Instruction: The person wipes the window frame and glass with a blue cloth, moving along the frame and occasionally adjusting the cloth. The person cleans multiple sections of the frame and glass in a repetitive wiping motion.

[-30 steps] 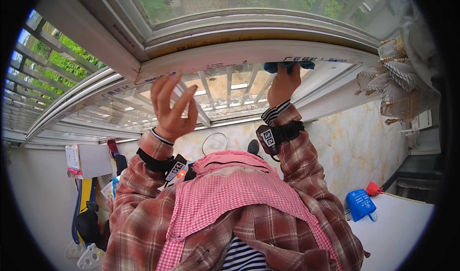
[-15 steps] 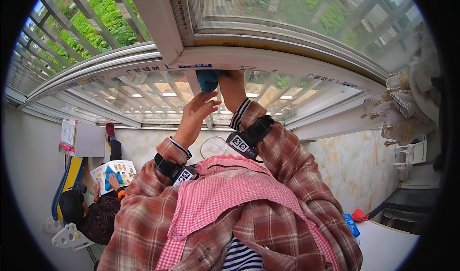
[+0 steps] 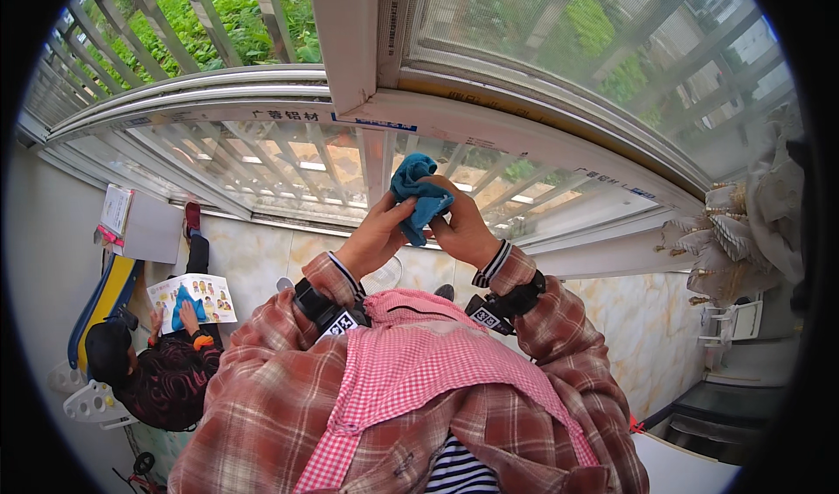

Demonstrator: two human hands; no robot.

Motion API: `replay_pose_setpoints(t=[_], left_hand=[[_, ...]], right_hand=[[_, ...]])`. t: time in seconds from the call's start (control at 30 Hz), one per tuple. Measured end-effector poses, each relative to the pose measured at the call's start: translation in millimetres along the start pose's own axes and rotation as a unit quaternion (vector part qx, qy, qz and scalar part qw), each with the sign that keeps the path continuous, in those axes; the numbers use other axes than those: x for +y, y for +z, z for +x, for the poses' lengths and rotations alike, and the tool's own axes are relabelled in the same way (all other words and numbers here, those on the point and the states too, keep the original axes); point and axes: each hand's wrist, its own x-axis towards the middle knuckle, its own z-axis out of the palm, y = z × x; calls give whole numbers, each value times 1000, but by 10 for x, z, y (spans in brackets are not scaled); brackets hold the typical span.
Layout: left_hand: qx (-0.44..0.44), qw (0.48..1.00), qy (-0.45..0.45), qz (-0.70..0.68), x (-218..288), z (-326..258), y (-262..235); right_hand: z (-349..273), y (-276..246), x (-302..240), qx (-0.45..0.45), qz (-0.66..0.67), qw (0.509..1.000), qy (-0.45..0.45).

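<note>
Between my two hands is a crumpled teal cloth (image 3: 414, 184), held up in front of the lower window panes. My left hand (image 3: 376, 236) grips its left side, thumb pressed on the fabric. On the right side my right hand (image 3: 468, 232) is closed round it, with some fingers hidden behind the folds. A white window frame (image 3: 489, 135) runs across just beyond the cloth, apart from it. Above that rail sits a sliding window with a mesh screen (image 3: 559, 31).
At the lower left a seated person (image 3: 157, 363) holds a printed sheet (image 3: 218, 297) and a blue cloth, near a grey box (image 3: 156, 225). A tied curtain with tassels (image 3: 734, 223) hangs at right. A white table (image 3: 677, 463) stands lower right. Metal bars (image 3: 205, 22) show outside.
Both hands have drawn back from the window rail with the cloth, toward my body. The left hand, earlier spread beside it, has now taken hold of it. My view has shifted slightly.
</note>
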Motion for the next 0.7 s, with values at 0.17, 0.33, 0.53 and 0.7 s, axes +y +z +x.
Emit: replay_pose_setpoints(t=[0.17, 0.33, 0.53, 0.7], left_hand=[[87, 986, 101, 102, 66, -155, -190], [269, 840, 426, 202, 357, -115, -418], [318, 594, 553, 490, 479, 497, -515], [278, 783, 467, 302, 336, 492, -429]], right_hand=[[-41, -79, -462, -53, -209, 969, -119], [95, -554, -840, 123, -292, 904, -286], [289, -919, -976, 233, -382, 819, -360], [328, -1003, -953, 264, -388, 822, -324]])
